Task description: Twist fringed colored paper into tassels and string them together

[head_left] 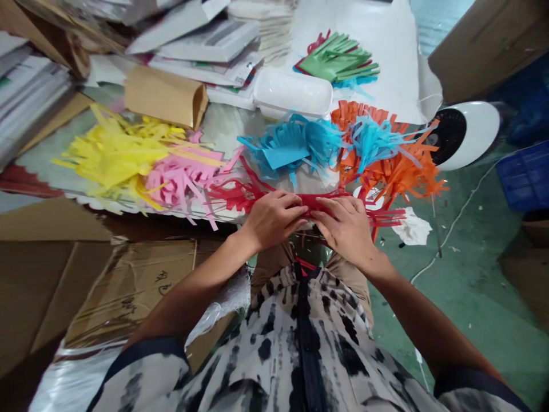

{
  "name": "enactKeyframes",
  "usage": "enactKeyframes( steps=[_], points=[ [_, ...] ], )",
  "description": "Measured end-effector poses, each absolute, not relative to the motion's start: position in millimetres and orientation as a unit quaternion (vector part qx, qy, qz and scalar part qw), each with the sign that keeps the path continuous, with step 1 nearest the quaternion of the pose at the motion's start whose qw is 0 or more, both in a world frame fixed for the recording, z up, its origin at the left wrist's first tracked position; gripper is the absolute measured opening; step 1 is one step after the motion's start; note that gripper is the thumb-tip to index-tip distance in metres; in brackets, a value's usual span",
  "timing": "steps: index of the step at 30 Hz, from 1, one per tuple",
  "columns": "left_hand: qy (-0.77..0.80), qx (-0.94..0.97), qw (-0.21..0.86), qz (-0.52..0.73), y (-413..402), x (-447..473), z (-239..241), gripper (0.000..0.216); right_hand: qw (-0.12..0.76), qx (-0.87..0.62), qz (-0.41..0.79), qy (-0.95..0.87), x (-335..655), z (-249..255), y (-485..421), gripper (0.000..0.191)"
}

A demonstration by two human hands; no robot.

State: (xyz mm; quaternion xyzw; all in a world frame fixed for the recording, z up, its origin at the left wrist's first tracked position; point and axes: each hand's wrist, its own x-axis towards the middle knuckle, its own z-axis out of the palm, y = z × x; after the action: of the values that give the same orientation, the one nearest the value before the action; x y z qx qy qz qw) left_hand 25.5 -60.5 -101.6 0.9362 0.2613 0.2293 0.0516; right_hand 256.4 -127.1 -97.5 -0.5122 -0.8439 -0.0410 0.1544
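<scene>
The red fringed paper [315,200] lay along the near edge of the table [223,123], right in front of your body, its middle drawn into a narrow band and its loose strips spreading out to both sides. Your left hand [274,216] gripped the band from its left part, fingers bent over the top. Your right hand [346,226] did the same a little further right, fingers closed over the paper, so that a short red stretch showed between your two hands.

Just beside your left hand, pink fringed paper [184,174] lay against a heap of yellow fringed paper [124,151]. Beyond your hands sat a blue fringed bundle [295,143]; to its right, orange fringed paper [381,166] spread out beneath a lighter blue tassel [372,140]. Behind the blue bundle stood a white plastic container [294,88], and farther back lay green fringed paper [337,57]. A folded brown paper bag [163,94] rested behind the yellow heap. Down on the green floor [463,246], to your right, was a crumpled white tissue [412,227].
</scene>
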Motion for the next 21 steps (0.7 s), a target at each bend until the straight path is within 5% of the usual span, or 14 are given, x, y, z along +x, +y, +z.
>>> enactKeyframes(
  steps=[13,21],
  points=[
    [0.287,0.938,-0.01,0.196,-73.2,27.8,-110.0,0.022,0.159,-0.496,0.024,-0.853,256.1,-92.5,-120.1,0.025],
    [0.382,0.89,0.105,0.226,-70.2,4.8,-100.7,0.019,0.169,-0.546,0.065,-0.818,265.7,-87.0,-117.5,0.025]
  ],
)
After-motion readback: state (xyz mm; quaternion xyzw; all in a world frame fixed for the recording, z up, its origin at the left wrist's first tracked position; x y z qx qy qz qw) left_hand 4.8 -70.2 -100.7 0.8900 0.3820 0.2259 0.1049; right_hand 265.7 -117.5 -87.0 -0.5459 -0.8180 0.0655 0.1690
